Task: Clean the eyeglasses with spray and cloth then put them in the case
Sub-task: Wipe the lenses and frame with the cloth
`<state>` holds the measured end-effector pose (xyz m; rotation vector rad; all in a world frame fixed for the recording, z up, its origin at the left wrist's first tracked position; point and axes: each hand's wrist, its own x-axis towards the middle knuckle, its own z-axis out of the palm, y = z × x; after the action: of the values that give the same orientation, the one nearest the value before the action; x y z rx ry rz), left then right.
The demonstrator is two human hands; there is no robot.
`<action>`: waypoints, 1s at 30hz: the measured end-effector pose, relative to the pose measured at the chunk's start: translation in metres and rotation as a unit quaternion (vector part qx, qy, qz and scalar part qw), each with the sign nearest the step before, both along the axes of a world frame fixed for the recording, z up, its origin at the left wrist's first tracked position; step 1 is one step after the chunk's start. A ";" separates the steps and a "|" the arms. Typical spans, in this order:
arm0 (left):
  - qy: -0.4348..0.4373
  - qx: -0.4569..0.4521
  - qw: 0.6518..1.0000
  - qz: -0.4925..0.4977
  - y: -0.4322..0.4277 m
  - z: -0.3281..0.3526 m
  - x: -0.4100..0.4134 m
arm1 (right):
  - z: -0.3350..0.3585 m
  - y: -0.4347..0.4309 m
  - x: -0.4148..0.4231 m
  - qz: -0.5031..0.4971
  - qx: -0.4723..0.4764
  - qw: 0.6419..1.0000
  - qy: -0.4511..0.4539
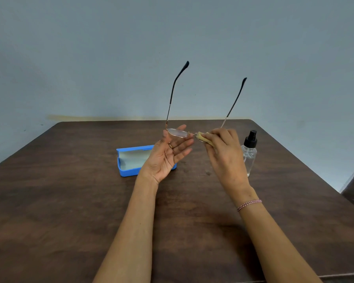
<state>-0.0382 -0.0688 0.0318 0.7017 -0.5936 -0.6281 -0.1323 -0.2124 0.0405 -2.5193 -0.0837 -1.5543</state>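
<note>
While the dark wooden worktop [70,211] carries the rest of the kit, the eyeglasses [178,133] are held up in the air above its middle, lenses low and both temples pointing straight up.

The left hand [168,154] lies palm up with its fingers spread and nearly straight. The outer end of the left lens rests against its thumb and forefinger; it seems to steady the frame rather than clamp it, though a light pinch cannot be ruled out. The right hand [225,152] has its fingers curled round a folded yellowish cloth [202,137], which it pinches over the right lens.

The blue case [131,160] lies open on the worktop to the left, partly behind the left hand. The clear spray bottle [249,154] with a black pump stands upright just right of the right hand.

The wiping step looks under way, with casing not yet done. The frame looks thin, light and easily bent, and the lenses will smear under bare skin. Hold is best taken at the rim edge or bridge, pressing only through the soft cloth, and the temples should be folded gently at the hinges.
</note>
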 end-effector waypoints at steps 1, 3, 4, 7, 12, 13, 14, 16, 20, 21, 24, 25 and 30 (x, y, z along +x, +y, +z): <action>-0.013 0.006 1.000 0.003 -0.002 -0.001 -0.001 | 0.001 0.000 0.000 0.003 0.002 1.000 -0.005; -0.031 0.017 0.999 0.004 -0.006 -0.002 -0.002 | 0.002 0.002 -0.002 0.009 0.009 1.000 -0.012; -0.032 0.021 0.999 0.000 -0.009 -0.003 -0.003 | 0.002 0.003 -0.002 0.013 0.011 1.000 -0.014; -0.027 0.042 0.999 -0.019 -0.019 -0.005 -0.009 | 0.003 0.008 -0.004 0.038 0.017 0.999 -0.019; -0.011 0.026 0.999 -0.036 -0.026 -0.004 -0.015 | 0.002 0.017 -0.003 0.063 0.029 0.998 -0.010; -0.013 0.020 0.999 -0.035 -0.025 -0.004 -0.016 | 0.002 0.018 -0.003 0.065 0.031 0.997 -0.011; -0.017 0.017 0.999 -0.033 -0.025 -0.004 -0.017 | 0.001 0.018 -0.003 0.067 0.033 0.997 -0.011; -0.018 0.016 0.999 -0.030 -0.024 -0.004 -0.017 | 0.000 0.019 -0.002 0.069 0.044 0.997 -0.008; -0.005 0.020 1.000 -0.010 -0.021 -0.005 -0.010 | 0.001 0.022 -0.001 0.090 0.070 0.993 0.010; -0.002 0.017 1.000 -0.010 -0.020 -0.006 -0.007 | 0.002 0.023 -0.001 0.098 0.070 0.993 0.013; -0.003 0.015 1.000 -0.015 -0.017 -0.006 -0.005 | 0.001 0.021 -0.001 0.098 0.066 0.993 0.017; -0.008 0.019 1.000 -0.019 -0.016 -0.006 -0.005 | 0.000 0.020 0.000 0.089 0.072 0.993 0.020; -0.046 0.080 0.996 -0.002 -0.013 -0.002 -0.012 | 0.000 0.019 -0.002 0.090 0.092 0.991 0.037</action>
<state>-0.0498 -0.0820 0.0294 0.8837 -0.6355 -0.6552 -0.1342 -0.1936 0.0409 -2.3508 -0.1467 -1.3333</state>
